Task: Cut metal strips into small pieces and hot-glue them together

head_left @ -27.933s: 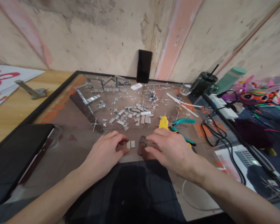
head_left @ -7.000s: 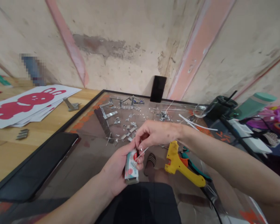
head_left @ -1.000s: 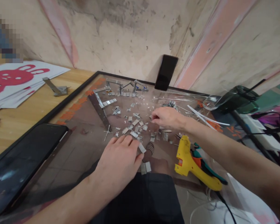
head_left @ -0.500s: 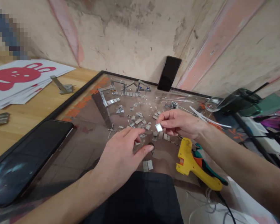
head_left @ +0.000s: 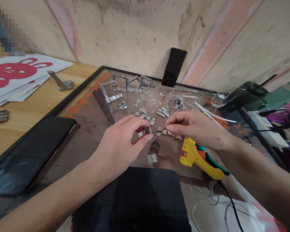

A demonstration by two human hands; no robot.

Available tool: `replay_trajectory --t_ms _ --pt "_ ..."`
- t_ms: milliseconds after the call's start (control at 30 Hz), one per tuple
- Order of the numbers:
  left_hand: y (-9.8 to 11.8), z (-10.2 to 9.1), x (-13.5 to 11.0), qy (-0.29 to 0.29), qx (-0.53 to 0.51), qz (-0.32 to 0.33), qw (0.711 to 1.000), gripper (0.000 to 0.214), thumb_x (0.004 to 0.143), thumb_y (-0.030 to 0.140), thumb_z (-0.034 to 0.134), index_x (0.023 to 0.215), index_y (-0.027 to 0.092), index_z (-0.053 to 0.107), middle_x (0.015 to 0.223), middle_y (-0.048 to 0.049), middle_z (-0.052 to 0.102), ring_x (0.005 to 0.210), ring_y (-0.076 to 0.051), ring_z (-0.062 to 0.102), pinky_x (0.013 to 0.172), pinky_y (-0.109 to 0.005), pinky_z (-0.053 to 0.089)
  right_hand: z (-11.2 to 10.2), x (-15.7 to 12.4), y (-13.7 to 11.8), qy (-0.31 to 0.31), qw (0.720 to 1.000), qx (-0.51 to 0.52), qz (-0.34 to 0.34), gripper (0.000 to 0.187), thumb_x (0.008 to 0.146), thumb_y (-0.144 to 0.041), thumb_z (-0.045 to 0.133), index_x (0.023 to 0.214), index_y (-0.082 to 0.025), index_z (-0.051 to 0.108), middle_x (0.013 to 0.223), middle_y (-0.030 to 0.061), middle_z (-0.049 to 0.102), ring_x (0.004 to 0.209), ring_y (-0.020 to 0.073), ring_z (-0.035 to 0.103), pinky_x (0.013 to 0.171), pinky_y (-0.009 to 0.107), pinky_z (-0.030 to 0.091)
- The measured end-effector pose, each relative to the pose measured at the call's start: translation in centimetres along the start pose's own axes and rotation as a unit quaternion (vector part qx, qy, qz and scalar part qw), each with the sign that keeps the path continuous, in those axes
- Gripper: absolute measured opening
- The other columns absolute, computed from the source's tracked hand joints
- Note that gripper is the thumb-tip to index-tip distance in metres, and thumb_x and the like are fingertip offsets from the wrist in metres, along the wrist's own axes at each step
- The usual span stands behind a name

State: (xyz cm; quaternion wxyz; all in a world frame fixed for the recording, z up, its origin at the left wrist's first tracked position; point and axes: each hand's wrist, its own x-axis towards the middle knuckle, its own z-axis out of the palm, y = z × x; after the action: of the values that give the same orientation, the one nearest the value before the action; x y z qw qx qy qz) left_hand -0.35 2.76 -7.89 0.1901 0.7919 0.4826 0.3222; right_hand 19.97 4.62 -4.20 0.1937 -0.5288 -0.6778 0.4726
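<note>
My left hand (head_left: pixel 125 140) is over the glass tabletop (head_left: pixel 91 151), its thumb and forefinger closed on a small square mirror tile (head_left: pixel 148 130), seen dimly between the fingertips. To its right, my right hand (head_left: pixel 190 125) has thumb and forefinger pinched together just above a row of small tiles (head_left: pixel 164 132); whatever lies between those fingertips is too small to make out. Two pale square tiles (head_left: pixel 151 159) lie side by side nearer to me. Beyond the hands are scattered tile pieces (head_left: pixel 163 112). A yellow glue gun (head_left: pixel 199 159) rests below my right wrist.
One dark phone (head_left: pixel 174 67) leans on the wall; another phone (head_left: pixel 33 151) lies at left. Small frames of mirrored strips (head_left: pixel 132 83) stand at the back. Paper sheets with a red rabbit (head_left: pixel 21 75) lie on wood. Clear sticks (head_left: pixel 205 114) and a green bottle (head_left: pixel 246 96) sit at right.
The small square tile has passed from my right fingertips to my left hand, which has closed on it. My right hand has moved slightly right, and the camera view has tilted a little.
</note>
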Motion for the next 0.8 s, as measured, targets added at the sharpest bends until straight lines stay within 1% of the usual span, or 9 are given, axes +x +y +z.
replay_trajectory --t_ms 100,200,300,400,500,633,733,800 --pt "-0.1 -0.3 0.0 -0.048 0.027 0.013 0.998 0.012 0.078 0.027 0.056 0.087 0.021 0.059 0.086 0.0009 0.061 0.08 -0.016 0.058 0.069 -0.029 0.045 -0.1 -2.2 0.3 0.008 0.997 -0.072 -0.016 0.012 0.079 -0.03 0.056 0.074 -0.02 0.063 0.063 -0.0023 0.058 0.056 0.0101 0.051 0.049 0.022 0.038" --pt "-0.5 -0.1 -0.6 -0.104 0.051 0.031 0.993 0.009 0.078 0.026 0.056 0.083 0.021 0.059 0.082 0.0006 0.06 0.079 -0.017 0.058 0.07 -0.031 0.045 0.7 -3.9 0.9 0.002 0.985 -0.166 -0.047 0.013 0.082 -0.03 0.054 0.077 -0.023 0.063 0.07 -0.0018 0.062 0.062 0.0117 0.055 0.055 0.023 0.04" --pt "-0.8 0.3 -1.5 -0.147 0.046 0.02 0.988 0.007 0.078 0.023 0.054 0.083 0.02 0.059 0.081 0.0007 0.058 0.078 -0.016 0.057 0.069 -0.03 0.045 1.8 -4.8 1.2 0.006 0.957 -0.278 -0.077 0.012 0.083 -0.027 0.053 0.08 -0.022 0.064 0.075 0.0 0.063 0.066 0.0133 0.057 0.059 0.025 0.04" --pt "-0.4 0.9 -2.1 -0.164 0.025 -0.003 0.986 0.007 0.079 0.019 0.053 0.083 0.02 0.058 0.083 0.0008 0.058 0.077 -0.015 0.057 0.07 -0.028 0.046 2.7 -5.4 1.3 -0.002 0.93 -0.353 -0.101 0.014 0.085 -0.027 0.05 0.082 -0.021 0.063 0.076 0.002 0.061 0.069 0.015 0.057 0.059 0.026 0.04" --pt "0.6 1.8 -2.1 -0.18 0.021 0.01 0.983 0.01 0.079 0.015 0.052 0.085 0.019 0.059 0.084 0.0 0.058 0.08 -0.015 0.057 0.072 -0.028 0.046 3.2 -6.0 1.4 -0.011 0.919 -0.379 -0.111 0.017 0.087 -0.026 0.047 0.081 -0.021 0.062 0.077 0.0024 0.06 0.068 0.0155 0.056 0.059 0.027 0.039" --pt "1.8 3.4 -1.5 -0.193 0.083 0.069 0.975 0.01 0.079 0.015 0.053 0.085 0.018 0.061 0.084 -0.003 0.058 0.083 -0.02 0.055 0.076 -0.035 0.046 3.3 -6.6 1.7 -0.008 0.919 -0.38 -0.109 0.016 0.088 -0.027 0.047 0.083 -0.022 0.061 0.079 0.0012 0.059 0.07 0.0161 0.057 0.059 0.029 0.039" --pt "2.1 4.4 -1.0 -0.183 0.138 0.092 0.969 0.012 0.081 0.017 0.052 0.088 0.018 0.062 0.085 -0.0045 0.058 0.083 -0.022 0.055 0.074 -0.039 0.045 3.3 -6.7 1.8 -0.007 0.921 -0.373 -0.115 0.016 0.088 -0.027 0.046 0.085 -0.022 0.062 0.08 0.0014 0.06 0.072 0.0163 0.058 0.059 0.029 0.039" --pt "1.9 4.6 -1.0 -0.18 0.167 0.088 0.965 0.016 0.082 0.021 0.05 0.092 0.018 0.062 0.085 -0.0059 0.058 0.084 -0.025 0.055 0.074 -0.041 0.045 3.1 -6.5 1.8 -0.01 0.919 -0.377 -0.114 0.017 0.088 -0.026 0.045 0.084 -0.022 0.061 0.08 0.0017 0.059 0.072 0.0164 0.057 0.059 0.029 0.039"
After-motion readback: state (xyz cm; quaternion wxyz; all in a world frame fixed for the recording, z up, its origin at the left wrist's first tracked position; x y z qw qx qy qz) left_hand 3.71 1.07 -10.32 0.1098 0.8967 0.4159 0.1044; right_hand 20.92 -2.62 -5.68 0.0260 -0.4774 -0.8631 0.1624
